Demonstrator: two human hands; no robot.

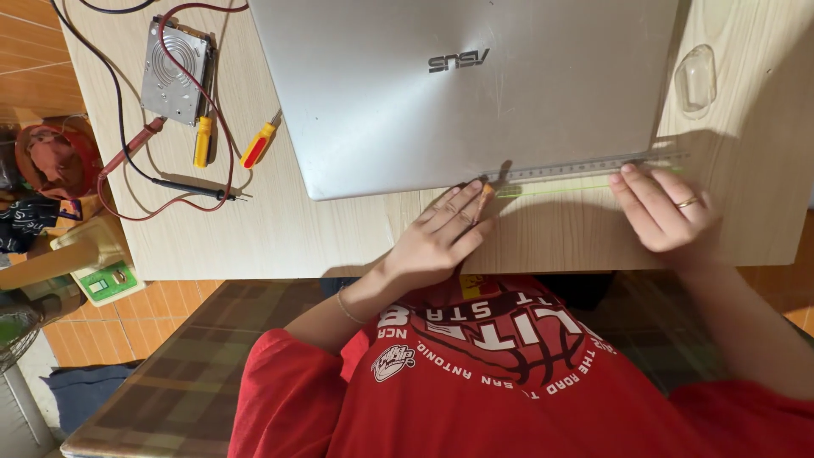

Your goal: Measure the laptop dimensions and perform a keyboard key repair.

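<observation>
While the clear ruler (585, 167) lay along the closed laptop's (475, 85) near edge, it was pinned by the flat, open-fingered right hand (666, 212). A slim orange tool (484, 199) was pinched in the left hand (441, 233) at the ruler's end. Firm, even pressure was judged necessary against slipping.

Light wooden table (339, 237), orange tiled floor (161, 301), plaid seat cover (186, 373)

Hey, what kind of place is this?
Probably a home repair desk: a closed silver laptop lies on a light wooden table beside a bare metal hard drive, yellow-handled screwdrivers and red and black multimeter probes.
</observation>
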